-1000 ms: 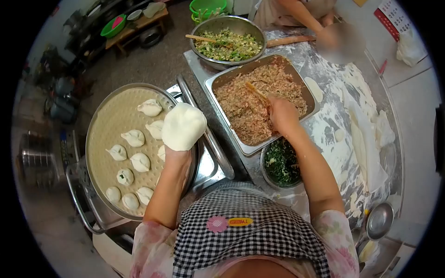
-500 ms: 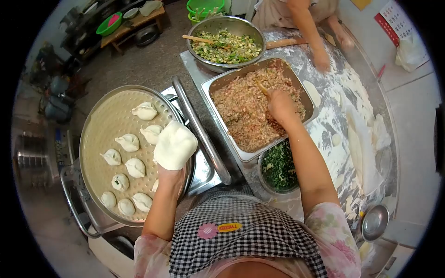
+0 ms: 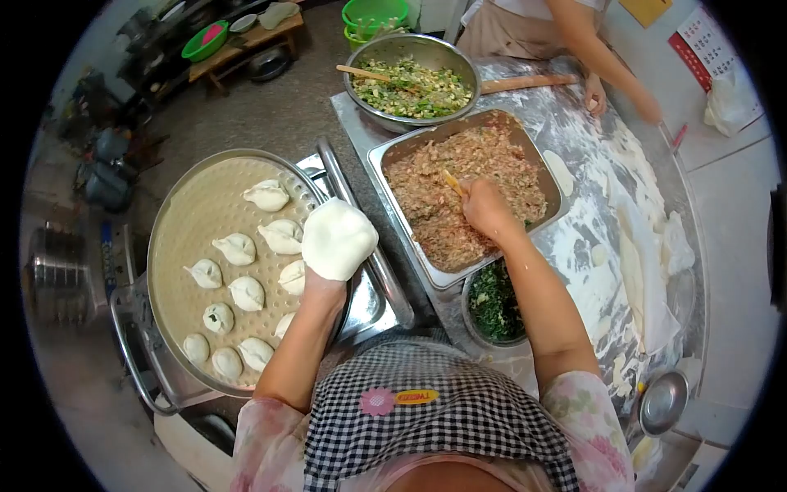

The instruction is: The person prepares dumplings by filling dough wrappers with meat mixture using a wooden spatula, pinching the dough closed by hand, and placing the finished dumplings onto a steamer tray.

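Observation:
A round white dough wrapper (image 3: 338, 238) lies over the palm and fingers of my left hand (image 3: 323, 287), hiding most of them. That hand is above the right edge of the perforated steamer tray (image 3: 184, 201), where several pleated buns (image 3: 247, 293) sit. My right hand (image 3: 490, 211) is closed around a short wooden stick (image 3: 451, 182), its tip in the minced meat filling (image 3: 422, 176). The filling spreads across a rectangular metal pan (image 3: 379, 157). Whether the stick ends in a flat blade is hidden.
A steel bowl (image 3: 469, 70) of chopped green filling stands behind the pan. Chopped greens (image 3: 494, 303) fill a bowl under my right forearm. A rolling pin (image 3: 529, 83) lies on the floured table (image 3: 586, 217). Another person's hand (image 3: 595, 97) is at the far side.
The wrapper and my left hand have shifted right and slightly up relative to the tray. My right hand has moved the stick left and down through the filling. The other person's arm has swung right.

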Demonstrator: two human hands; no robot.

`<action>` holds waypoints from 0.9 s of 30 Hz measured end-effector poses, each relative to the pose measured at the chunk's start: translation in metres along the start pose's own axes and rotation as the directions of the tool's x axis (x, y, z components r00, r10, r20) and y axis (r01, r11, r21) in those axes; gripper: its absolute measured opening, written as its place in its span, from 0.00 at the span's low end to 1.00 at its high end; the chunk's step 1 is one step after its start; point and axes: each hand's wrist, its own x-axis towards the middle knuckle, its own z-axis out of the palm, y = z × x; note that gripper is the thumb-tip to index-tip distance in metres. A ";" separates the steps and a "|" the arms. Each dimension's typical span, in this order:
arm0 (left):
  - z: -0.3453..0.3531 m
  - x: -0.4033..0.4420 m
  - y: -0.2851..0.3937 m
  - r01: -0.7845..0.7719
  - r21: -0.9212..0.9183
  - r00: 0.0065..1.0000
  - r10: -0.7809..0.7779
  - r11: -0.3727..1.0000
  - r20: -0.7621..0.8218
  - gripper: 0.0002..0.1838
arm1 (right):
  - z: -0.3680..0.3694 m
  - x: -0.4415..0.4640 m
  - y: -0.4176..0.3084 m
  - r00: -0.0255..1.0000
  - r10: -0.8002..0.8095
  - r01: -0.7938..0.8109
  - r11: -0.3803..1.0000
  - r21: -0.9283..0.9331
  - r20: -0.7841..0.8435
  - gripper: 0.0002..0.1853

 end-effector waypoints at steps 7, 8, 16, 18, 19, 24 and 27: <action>0.015 0.010 -0.010 -0.245 0.364 0.970 0.231 0.899 0.082 0.07 | 0.004 -0.008 -0.001 0.962 0.115 -0.228 0.833 0.503 0.246 0.08; 0.018 0.011 -0.012 -0.245 0.317 0.969 0.239 0.916 0.059 0.08 | -0.003 -0.012 -0.006 0.925 0.136 -0.339 0.718 0.607 0.355 0.08; 0.052 0.052 0.035 0.263 -0.068 0.963 -0.257 0.962 0.077 0.04 | -0.045 -0.056 -0.031 0.958 -0.102 -0.182 0.503 0.845 0.266 0.11; 0.057 0.060 0.046 0.400 -0.361 0.916 -0.385 0.843 0.117 0.11 | -0.052 -0.071 -0.046 0.989 -0.051 -0.087 0.561 0.823 0.139 0.13; 0.060 0.061 0.046 0.407 -0.531 0.909 -0.387 0.743 0.155 0.14 | -0.046 -0.074 -0.047 0.990 -0.094 0.138 0.713 0.687 -0.101 0.14; 0.073 0.062 0.030 0.350 -0.817 0.927 -0.295 0.459 0.231 0.32 | -0.047 -0.084 -0.044 0.774 -0.436 0.395 0.899 -0.188 -0.459 0.24; 0.068 0.062 0.030 0.295 -0.691 0.955 -0.220 0.660 0.198 0.35 | -0.061 -0.089 -0.047 0.782 -0.501 0.403 0.861 -0.311 -0.372 0.26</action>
